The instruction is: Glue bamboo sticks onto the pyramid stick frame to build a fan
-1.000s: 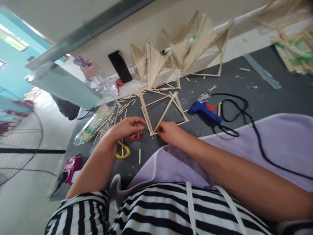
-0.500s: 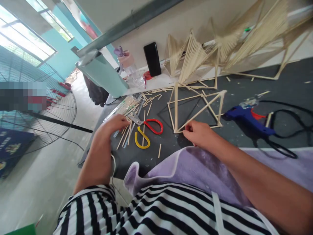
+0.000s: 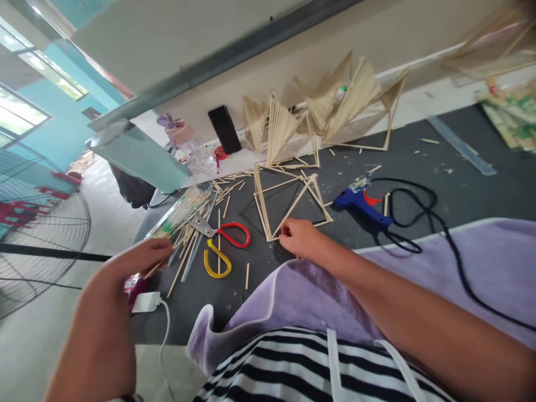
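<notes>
My right hand has its fingers closed on the near bottom edge of a stick frame, an open form of thin wooden sticks standing on the dark table. At the left, my left hand is over the near end of a pile of loose sticks, its fingers pressed together around something too blurred to tell. Scissors with one red and one yellow handle lie between the hands. A blue glue gun rests right of the frame.
Finished stick models and a black phone stand along the wall. A purple cloth covers the near edge. A white plug with a cable sits at the left corner; a fan is beyond.
The view has swung to the right. My left hand has moved away from the scissors toward the near end of the stick pile. My right hand is still at the frame's corner.
</notes>
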`<state>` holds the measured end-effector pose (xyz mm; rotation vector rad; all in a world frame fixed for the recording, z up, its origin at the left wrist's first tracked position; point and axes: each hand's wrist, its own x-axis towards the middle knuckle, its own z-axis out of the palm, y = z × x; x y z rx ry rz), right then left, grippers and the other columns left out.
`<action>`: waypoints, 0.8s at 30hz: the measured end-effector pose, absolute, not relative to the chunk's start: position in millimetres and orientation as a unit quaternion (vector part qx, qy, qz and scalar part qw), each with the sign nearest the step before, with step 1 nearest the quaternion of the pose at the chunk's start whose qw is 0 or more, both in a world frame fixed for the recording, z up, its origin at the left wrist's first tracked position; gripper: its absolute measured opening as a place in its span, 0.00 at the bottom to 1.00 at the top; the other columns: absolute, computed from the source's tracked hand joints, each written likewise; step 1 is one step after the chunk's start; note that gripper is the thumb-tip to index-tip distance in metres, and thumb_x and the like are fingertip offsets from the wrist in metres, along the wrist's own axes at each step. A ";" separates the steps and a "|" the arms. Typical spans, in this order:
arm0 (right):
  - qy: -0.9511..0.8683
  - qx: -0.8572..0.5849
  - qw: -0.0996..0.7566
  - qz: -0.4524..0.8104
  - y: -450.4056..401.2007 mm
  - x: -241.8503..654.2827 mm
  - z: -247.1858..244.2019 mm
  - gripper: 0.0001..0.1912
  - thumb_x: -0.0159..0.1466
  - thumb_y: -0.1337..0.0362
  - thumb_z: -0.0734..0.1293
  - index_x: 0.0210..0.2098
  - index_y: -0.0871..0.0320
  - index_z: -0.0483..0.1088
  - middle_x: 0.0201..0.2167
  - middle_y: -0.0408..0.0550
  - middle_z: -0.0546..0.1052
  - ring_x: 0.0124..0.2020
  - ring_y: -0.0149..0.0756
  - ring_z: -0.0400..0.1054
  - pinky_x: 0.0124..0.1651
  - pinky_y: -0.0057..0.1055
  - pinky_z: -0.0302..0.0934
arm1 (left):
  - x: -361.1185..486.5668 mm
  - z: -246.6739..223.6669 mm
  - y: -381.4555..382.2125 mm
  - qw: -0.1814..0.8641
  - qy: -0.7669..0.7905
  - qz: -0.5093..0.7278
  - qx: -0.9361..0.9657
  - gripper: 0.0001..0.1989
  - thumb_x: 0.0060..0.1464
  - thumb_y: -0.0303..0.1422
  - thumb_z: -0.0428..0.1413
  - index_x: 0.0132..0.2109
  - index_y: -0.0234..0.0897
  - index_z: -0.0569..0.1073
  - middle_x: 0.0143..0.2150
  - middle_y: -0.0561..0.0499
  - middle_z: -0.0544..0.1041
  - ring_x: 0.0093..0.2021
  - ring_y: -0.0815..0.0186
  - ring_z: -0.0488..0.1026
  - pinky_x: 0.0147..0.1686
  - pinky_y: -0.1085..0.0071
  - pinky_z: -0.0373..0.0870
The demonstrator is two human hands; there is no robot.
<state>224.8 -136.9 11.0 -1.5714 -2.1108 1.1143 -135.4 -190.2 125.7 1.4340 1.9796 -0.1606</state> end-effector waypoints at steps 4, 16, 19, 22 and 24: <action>-0.732 -0.527 0.140 0.409 -137.6 227.5 15.3 0.03 0.53 0.70 0.61 0.27 0.57 0.67 0.22 0.43 0.73 0.19 0.28 0.65 0.24 0.23 0.53 | -141.6 169.8 -208.9 0.425 0.722 0.039 0.545 0.15 0.48 0.45 0.59 0.23 0.40 0.72 0.16 0.56 0.66 0.15 0.75 0.57 0.13 0.81 0.54; -0.733 -0.480 0.133 0.463 -137.4 233.5 19.4 0.02 0.53 0.66 0.62 0.26 0.57 0.63 0.21 0.40 0.68 0.16 0.26 0.63 0.19 0.22 0.53 | 20.7 198.6 -171.7 0.349 0.508 0.418 0.668 0.02 0.48 0.30 0.62 0.32 0.38 0.76 0.22 0.50 0.75 0.17 0.69 0.70 0.13 0.76 0.67; -0.778 -0.366 0.103 0.500 -137.8 241.3 29.0 0.05 0.56 0.64 0.64 0.26 0.59 0.65 0.20 0.38 0.67 0.18 0.24 0.61 0.21 0.21 0.52 | 47.0 193.7 -170.5 0.369 0.466 0.410 0.692 0.03 0.51 0.27 0.61 0.34 0.37 0.75 0.25 0.51 0.78 0.21 0.69 0.75 0.19 0.77 0.72; -0.769 -0.250 0.103 0.579 -140.1 251.9 44.2 0.09 0.59 0.60 0.66 0.28 0.59 0.67 0.19 0.36 0.65 0.20 0.23 0.60 0.23 0.20 0.52 | 60.4 183.2 -171.5 0.420 0.457 0.372 0.690 0.04 0.53 0.28 0.61 0.37 0.36 0.75 0.28 0.50 0.79 0.25 0.66 0.78 0.23 0.74 0.76; -0.727 -0.186 0.109 0.652 -142.1 260.3 54.6 0.12 0.60 0.57 0.67 0.28 0.60 0.66 0.18 0.36 0.65 0.18 0.23 0.60 0.22 0.20 0.53 | 67.5 174.3 -170.4 0.452 0.456 0.350 0.682 0.05 0.51 0.29 0.62 0.37 0.35 0.75 0.28 0.50 0.79 0.26 0.66 0.77 0.25 0.73 0.76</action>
